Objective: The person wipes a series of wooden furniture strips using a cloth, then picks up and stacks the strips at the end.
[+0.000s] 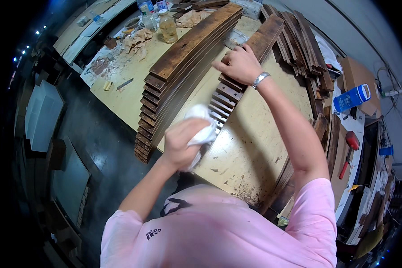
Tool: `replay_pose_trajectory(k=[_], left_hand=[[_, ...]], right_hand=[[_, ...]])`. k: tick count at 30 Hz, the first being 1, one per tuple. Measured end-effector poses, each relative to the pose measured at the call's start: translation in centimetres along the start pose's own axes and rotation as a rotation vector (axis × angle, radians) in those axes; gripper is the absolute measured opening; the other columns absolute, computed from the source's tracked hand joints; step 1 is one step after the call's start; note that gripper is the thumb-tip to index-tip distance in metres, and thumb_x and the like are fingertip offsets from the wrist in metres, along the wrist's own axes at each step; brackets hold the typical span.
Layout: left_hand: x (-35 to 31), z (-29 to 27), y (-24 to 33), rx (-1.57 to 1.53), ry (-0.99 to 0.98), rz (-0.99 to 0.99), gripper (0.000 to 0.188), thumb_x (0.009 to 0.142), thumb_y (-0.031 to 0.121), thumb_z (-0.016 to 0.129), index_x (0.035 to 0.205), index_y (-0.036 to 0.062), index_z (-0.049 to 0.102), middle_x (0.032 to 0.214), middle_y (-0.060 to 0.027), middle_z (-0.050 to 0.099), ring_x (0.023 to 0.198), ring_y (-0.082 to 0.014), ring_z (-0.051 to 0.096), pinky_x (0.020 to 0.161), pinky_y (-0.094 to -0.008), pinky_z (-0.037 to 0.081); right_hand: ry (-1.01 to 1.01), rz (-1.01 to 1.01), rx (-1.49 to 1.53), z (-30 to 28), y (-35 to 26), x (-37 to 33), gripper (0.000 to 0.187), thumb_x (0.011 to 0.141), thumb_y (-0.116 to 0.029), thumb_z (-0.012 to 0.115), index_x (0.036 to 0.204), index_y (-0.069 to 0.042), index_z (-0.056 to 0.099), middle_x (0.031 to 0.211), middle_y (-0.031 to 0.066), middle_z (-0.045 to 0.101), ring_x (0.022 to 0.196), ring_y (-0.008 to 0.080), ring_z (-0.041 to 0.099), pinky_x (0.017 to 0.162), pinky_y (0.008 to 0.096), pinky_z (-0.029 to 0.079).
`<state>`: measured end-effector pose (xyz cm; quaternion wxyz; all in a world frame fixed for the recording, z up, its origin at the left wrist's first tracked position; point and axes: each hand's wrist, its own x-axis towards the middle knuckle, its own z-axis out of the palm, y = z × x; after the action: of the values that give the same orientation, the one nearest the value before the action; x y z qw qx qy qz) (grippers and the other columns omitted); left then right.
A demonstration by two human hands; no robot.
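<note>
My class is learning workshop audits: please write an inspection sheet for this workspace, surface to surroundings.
Surface: pale tabletop, dark specks near its front edge.
Work items: left stack of curved, drilled wooden slats; middle slat stack; slat pile at right; white cloth.
Clutter: glass jar, crumpled brown paper, blue bottle, red mallet-like tool.
Hands: left hand grips the white cloth, blurred; right hand rests on the middle slat stack.
Cables: dark cables by the right wall.
Surroundings: grey floor at left.
</note>
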<state>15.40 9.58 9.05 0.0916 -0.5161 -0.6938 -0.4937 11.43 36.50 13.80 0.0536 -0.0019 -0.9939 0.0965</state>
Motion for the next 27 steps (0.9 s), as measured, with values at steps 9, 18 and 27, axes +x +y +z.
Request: replay_pose_trajectory(k=[9, 18, 27], left_hand=[[-4.3, 0.3, -2.2, -0.114, 0.107, -0.390, 0.033, 0.070, -0.006, 0.073, 0.102, -0.0020, 0.068, 0.098, -0.0166, 0.070, 0.087, -0.0272, 0.070, 0.078, -0.0316, 0.053], [0.7, -0.9, -1.4, -0.092, 0.125, -0.161, 0.035, 0.067, -0.004, 0.076, 0.101, 0.0000, 0.069, 0.097, -0.0164, 0.070, 0.086, -0.0276, 0.070, 0.078, -0.0329, 0.054], [-1.5, 6.5, -2.9, 0.056, -0.034, 0.094, 0.036, 0.073, 0.001, 0.059, 0.105, 0.0103, 0.074, 0.109, -0.0078, 0.072, 0.099, -0.0244, 0.069, 0.086, -0.0339, 0.051]], right_hand=[[-0.172, -0.253, 0.066, -1.4, -1.4, -1.4, 0.045, 0.064, -0.051, 0.079, 0.067, -0.009, 0.064, 0.069, 0.0033, 0.061, 0.084, 0.0223, 0.059, 0.111, 0.0458, 0.027], [-0.016, -0.293, 0.125, 0.1, 0.2, -1.0, 0.047, 0.074, -0.057, 0.070, 0.078, -0.010, 0.072, 0.085, 0.0039, 0.066, 0.094, 0.0230, 0.060, 0.112, 0.0480, 0.025], [-0.025, -0.205, 0.021, -0.5, -0.5, -0.9, 0.054, 0.092, -0.054, 0.050, 0.073, -0.008, 0.072, 0.073, 0.0084, 0.067, 0.089, 0.0272, 0.059, 0.112, 0.0450, 0.028]])
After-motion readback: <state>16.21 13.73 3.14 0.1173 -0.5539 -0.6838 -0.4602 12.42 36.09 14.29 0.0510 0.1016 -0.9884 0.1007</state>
